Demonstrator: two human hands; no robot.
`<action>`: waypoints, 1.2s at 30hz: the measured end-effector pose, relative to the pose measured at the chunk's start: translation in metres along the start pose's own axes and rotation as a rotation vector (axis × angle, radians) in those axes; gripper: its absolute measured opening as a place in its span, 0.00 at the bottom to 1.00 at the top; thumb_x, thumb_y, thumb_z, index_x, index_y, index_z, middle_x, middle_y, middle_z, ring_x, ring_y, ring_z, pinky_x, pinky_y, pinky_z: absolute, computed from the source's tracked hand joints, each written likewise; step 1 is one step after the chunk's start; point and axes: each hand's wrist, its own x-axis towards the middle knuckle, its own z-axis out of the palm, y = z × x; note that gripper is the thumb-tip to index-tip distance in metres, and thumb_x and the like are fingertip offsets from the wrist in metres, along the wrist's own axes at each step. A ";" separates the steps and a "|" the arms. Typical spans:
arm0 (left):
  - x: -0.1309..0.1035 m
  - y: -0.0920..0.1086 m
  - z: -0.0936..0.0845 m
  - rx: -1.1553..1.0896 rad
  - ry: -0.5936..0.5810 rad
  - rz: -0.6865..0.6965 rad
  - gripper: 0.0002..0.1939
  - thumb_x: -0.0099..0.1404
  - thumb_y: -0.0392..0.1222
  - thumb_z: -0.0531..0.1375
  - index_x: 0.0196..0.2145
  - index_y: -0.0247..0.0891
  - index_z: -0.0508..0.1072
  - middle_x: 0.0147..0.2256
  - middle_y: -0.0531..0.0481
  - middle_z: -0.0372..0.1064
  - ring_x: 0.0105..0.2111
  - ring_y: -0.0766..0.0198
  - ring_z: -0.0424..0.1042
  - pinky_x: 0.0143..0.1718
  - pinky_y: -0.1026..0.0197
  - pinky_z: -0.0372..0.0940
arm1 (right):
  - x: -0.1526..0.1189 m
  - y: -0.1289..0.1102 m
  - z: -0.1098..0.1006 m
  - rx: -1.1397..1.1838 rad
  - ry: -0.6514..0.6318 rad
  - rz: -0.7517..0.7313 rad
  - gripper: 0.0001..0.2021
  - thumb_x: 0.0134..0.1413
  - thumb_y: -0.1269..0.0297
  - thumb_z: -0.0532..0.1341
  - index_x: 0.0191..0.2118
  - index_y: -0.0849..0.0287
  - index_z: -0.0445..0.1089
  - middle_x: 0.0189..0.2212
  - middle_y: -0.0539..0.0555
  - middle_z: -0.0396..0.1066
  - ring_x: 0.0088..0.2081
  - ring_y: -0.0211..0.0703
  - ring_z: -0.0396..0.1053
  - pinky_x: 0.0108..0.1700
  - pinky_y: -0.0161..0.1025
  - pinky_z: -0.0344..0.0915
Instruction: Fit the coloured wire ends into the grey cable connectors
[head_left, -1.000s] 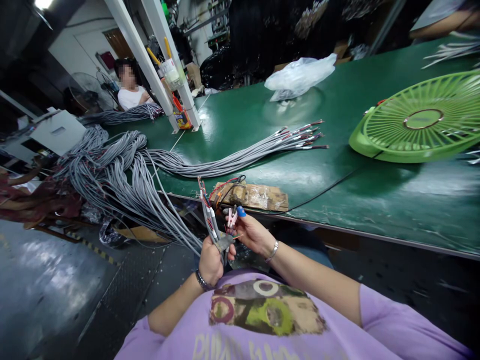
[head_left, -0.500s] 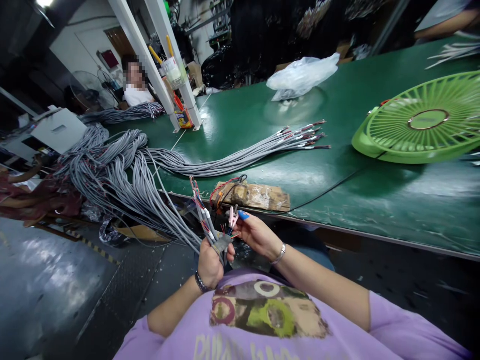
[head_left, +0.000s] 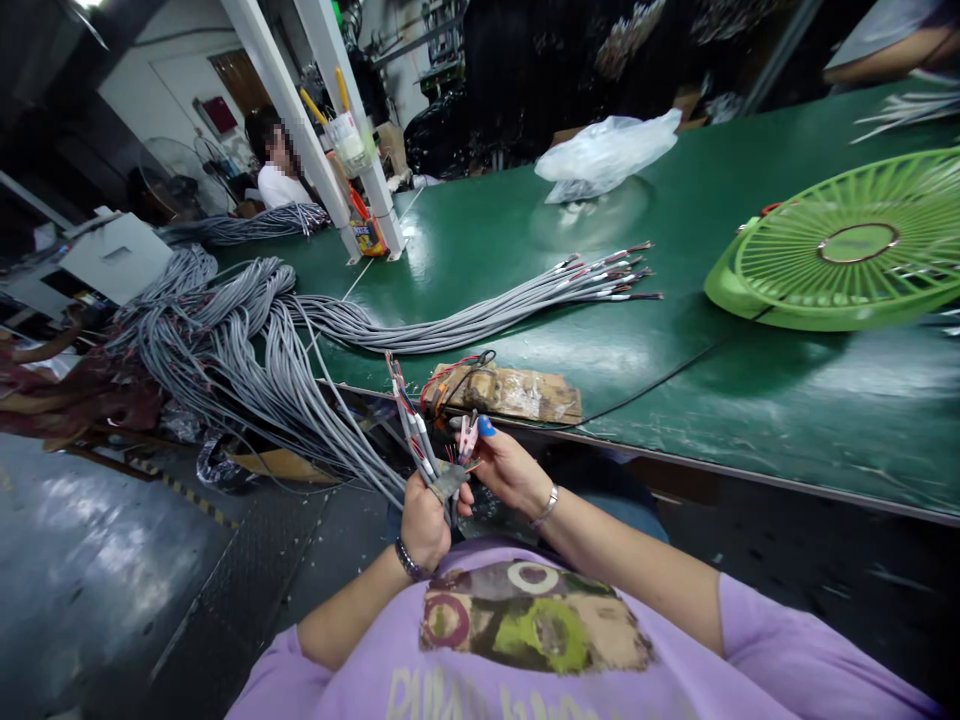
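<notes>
Closed firmly, the left hand (head_left: pixel 424 525) grips smooth, round grey cables (head_left: pixel 421 450) just above the purple shirt (head_left: pixel 540 620), their thin coloured wires splayed toward 11 o'clock. Beside it at 2 o'clock, the right hand (head_left: pixel 514 475) pinches a small pink clip (head_left: pixel 467 437); blue shows at 1 digit's tip. From the hands, a looped, rope-like heap of cords (head_left: pixel 247 350) spills at 10 o'clock. On the glossy green table (head_left: pixel 637 380), a rough wooden block (head_left: pixel 525 394) lies near 1 o'clock, a ribbed green fan (head_left: pixel 847 250) at 2. Since the previous frame, the right forearm has shifted slightly toward 9 o'clock; the seated worker (head_left: pixel 281 185) has turned sideways.
</notes>
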 end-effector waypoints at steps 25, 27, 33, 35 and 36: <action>-0.004 0.004 0.002 -0.030 0.015 0.067 0.11 0.53 0.45 0.63 0.23 0.34 0.69 0.16 0.54 0.67 0.13 0.72 0.61 0.15 0.69 0.56 | -0.004 -0.008 -0.005 -0.032 -0.017 0.075 0.17 0.42 0.51 0.68 0.32 0.60 0.72 0.26 0.50 0.71 0.28 0.36 0.66 0.30 0.34 0.62; -0.003 0.003 0.002 -0.030 0.022 0.070 0.11 0.53 0.44 0.63 0.23 0.34 0.69 0.16 0.54 0.67 0.13 0.72 0.61 0.15 0.69 0.56 | -0.004 -0.009 -0.004 -0.022 -0.031 0.089 0.16 0.43 0.52 0.68 0.32 0.59 0.72 0.25 0.49 0.70 0.28 0.35 0.66 0.31 0.34 0.61; -0.003 0.001 0.002 -0.026 0.045 0.057 0.08 0.52 0.42 0.63 0.24 0.35 0.69 0.16 0.54 0.67 0.13 0.72 0.61 0.15 0.69 0.56 | -0.002 -0.008 -0.003 0.005 -0.041 0.071 0.16 0.40 0.52 0.70 0.30 0.59 0.73 0.25 0.49 0.72 0.28 0.36 0.65 0.33 0.35 0.61; -0.003 0.000 0.001 -0.017 0.044 0.051 0.08 0.51 0.41 0.62 0.24 0.35 0.69 0.16 0.54 0.67 0.13 0.71 0.61 0.15 0.69 0.57 | -0.001 -0.008 -0.003 0.007 -0.026 0.058 0.17 0.38 0.52 0.71 0.30 0.59 0.74 0.25 0.49 0.71 0.28 0.36 0.64 0.32 0.35 0.60; -0.003 -0.001 0.001 -0.013 0.045 0.046 0.07 0.51 0.41 0.62 0.24 0.35 0.68 0.16 0.54 0.67 0.13 0.71 0.61 0.15 0.69 0.57 | -0.001 -0.008 -0.003 0.008 -0.020 0.055 0.17 0.37 0.52 0.71 0.30 0.59 0.74 0.25 0.49 0.71 0.28 0.35 0.64 0.32 0.35 0.60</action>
